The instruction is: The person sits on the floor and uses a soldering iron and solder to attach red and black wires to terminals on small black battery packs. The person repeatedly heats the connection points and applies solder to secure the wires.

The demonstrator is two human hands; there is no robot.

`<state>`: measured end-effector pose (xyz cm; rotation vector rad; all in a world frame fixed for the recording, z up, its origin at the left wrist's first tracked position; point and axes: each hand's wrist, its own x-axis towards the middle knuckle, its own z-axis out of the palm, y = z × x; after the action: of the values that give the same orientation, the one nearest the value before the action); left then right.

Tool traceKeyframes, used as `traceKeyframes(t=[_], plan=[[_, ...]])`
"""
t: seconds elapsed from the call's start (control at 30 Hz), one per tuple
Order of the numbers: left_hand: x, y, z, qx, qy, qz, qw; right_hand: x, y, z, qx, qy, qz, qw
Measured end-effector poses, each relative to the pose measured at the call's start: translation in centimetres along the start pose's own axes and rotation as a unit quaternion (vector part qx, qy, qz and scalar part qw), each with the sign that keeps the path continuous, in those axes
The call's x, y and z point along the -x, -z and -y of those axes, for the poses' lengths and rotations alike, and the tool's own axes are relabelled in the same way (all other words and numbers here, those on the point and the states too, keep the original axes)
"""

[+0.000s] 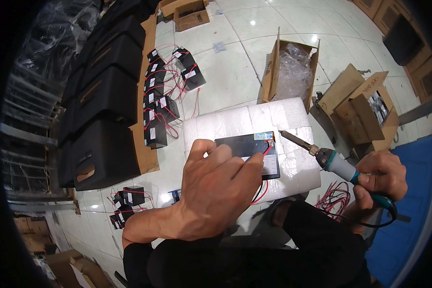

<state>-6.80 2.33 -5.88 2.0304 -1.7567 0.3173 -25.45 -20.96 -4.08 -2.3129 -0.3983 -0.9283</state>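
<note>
A black box-shaped battery (245,144) lies on a white foam block (297,115), with a colourful sticker and a pale label on its top. My left hand (221,187) is closed over the battery, its fingertips pinching a red wire (267,150) that reaches the terminal at the battery's far right corner. Red and black wire ends hang off the near side. In my right hand (381,177) is a soldering iron (341,165) with a grey and teal handle. Its dark tip points left, just right of that corner, apart from the terminal. The left thumb is mostly hidden.
Several wired black batteries (153,96) stand on the tiled floor to the left, beside stacked black cases (105,105). A smaller battery group (129,197) sits lower left. Open cartons (269,77) are beyond the foam. Loose red and black wires (336,197) lie beneath my right arm.
</note>
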Motion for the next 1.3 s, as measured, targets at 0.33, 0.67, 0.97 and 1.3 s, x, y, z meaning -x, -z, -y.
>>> traceKeyframes(t=[0.33, 0.67, 0.97, 1.3], plan=[[0.1, 0.3, -0.9, 0.038, 0.047, -0.019, 0.998, 4.2, -1.4, -1.0, -0.090, -0.073, -0.223, 0.968], [0.2, 2.0, -1.8, 0.026, 0.090, 0.045, 0.995, 7.7, -3.6, -0.8, -0.194, -0.213, -0.363, 0.886], [0.2, 1.9, -2.9, 0.086, 0.146, 0.070, 0.983, 8.8, -3.5, -0.5, -0.218, -0.212, -0.354, 0.885], [0.5, 1.6, -2.5, 0.123, 0.115, 0.085, 0.982, 8.7, -3.6, -0.8, -0.221, -0.218, -0.346, 0.885]])
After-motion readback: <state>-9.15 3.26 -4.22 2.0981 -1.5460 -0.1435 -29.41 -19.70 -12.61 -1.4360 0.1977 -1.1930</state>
